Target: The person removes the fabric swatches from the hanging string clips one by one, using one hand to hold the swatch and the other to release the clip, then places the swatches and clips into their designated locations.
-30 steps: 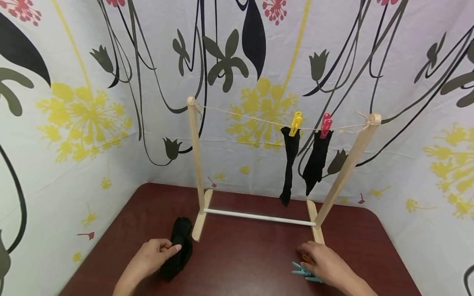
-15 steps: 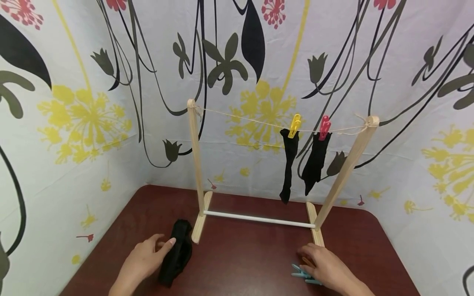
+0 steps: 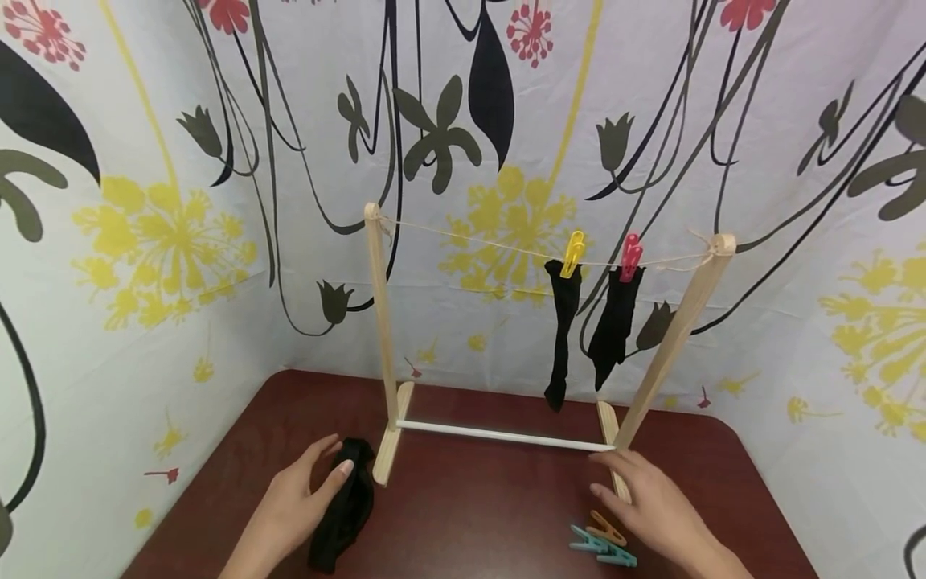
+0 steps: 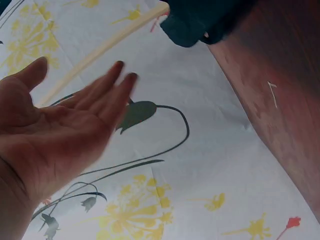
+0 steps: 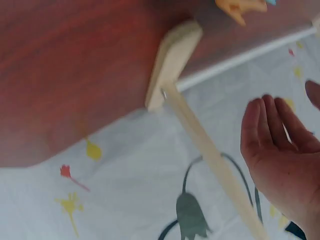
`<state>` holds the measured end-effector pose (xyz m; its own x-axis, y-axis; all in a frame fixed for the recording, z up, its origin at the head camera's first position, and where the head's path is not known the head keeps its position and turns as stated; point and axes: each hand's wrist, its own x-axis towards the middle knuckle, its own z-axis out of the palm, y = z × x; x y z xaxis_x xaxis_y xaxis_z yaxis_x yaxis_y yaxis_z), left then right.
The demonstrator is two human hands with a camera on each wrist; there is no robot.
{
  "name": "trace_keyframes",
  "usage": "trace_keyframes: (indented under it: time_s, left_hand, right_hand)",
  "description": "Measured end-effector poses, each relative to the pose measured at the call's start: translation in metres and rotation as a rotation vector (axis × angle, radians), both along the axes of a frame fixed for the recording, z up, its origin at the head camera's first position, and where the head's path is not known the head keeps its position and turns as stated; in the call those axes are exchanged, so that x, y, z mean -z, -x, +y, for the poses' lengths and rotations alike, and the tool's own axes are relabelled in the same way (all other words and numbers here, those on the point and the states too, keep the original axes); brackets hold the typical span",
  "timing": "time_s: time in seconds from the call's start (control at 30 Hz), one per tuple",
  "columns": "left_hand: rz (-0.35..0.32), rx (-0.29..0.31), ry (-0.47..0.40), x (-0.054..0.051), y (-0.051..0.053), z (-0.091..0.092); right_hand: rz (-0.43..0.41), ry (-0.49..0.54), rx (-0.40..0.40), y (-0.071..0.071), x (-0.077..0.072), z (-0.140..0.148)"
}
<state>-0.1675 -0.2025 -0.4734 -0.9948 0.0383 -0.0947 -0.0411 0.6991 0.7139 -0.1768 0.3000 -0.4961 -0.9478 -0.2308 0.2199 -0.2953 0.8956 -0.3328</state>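
Note:
My left hand [image 3: 289, 503] is held with its fingers apart beside a folded black sock bundle [image 3: 346, 515] on the table; its thumb overlaps the bundle in the head view. In the left wrist view that hand [image 4: 65, 125] holds nothing, and dark cloth [image 4: 205, 20] shows beyond the fingertips. Over the right foot of a small wooden clothesline rack, my right hand [image 3: 654, 498] is relaxed and holds nothing. Below it lie an orange clothespin [image 3: 606, 528] and blue clothespins [image 3: 611, 553]. On the line hang two black socks, one under a yellow clothespin [image 3: 574, 254], one under a pink clothespin [image 3: 631, 257].
The rack has a left post [image 3: 379, 322], a right post [image 3: 676, 346] and a white crossbar [image 3: 506, 437] low between them. A string [image 3: 463, 238] joins the post tops. Patterned cloth [image 3: 304, 265] surrounds the dark red table [image 3: 470, 498].
My right hand has lifted off the clothespins and moved up towards the rack's right foot, uncovering them. The left thumb and fingers have spread apart and left their grip on the black bundle.

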Motion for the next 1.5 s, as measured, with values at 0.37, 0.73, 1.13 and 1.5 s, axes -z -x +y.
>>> trace_keyframes:
  time_s: [0.37,0.73,1.13,1.5]
  left_hand:
    - [0.076,0.246,-0.183,-0.001,-0.002,0.023]
    - [0.135,0.71,-0.645,-0.011,0.007,0.037]
    - [0.316,0.832,-0.794,-0.036,0.017,0.06]
    - [0.44,0.929,-0.907,-0.057,0.037,0.084]
  right_hand:
    - [0.313,0.18,0.054,-0.007,-0.041,0.007]
    - [0.487,0.398,0.113,-0.015,-0.071,0.0]
    - [0.541,0.616,0.055,-0.016,-0.098,-0.004]
    - [0.58,0.619,0.105,-0.017,-0.121,-0.019]
